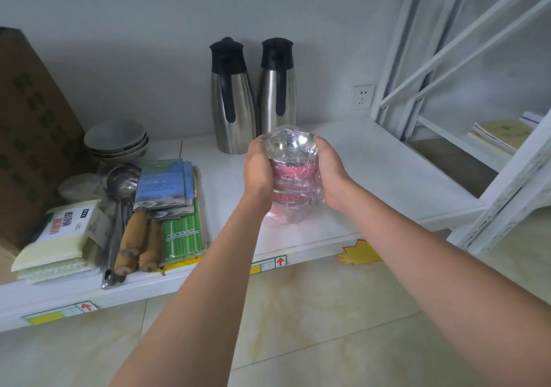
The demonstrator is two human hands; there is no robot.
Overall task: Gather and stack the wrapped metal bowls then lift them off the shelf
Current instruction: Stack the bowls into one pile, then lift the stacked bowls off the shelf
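Observation:
A stack of wrapped metal bowls point(290, 172), shiny steel with pink bands under crinkled clear plastic, is held between both hands over the white shelf point(387, 172). My left hand point(258, 167) grips the stack's left side and my right hand point(329, 172) grips its right side. The top bowl's open mouth faces me. The loose plastic at the stack's bottom hangs close to the shelf; whether it touches the surface cannot be told.
Two steel thermos jugs point(253, 97) with black tops stand just behind the bowls. To the left lie ceramic bowls point(116, 142), ladles point(119, 196), booklets, green straws point(183, 234), sponges and a cardboard box point(32, 136). A white rack frame point(447, 67) rises at right.

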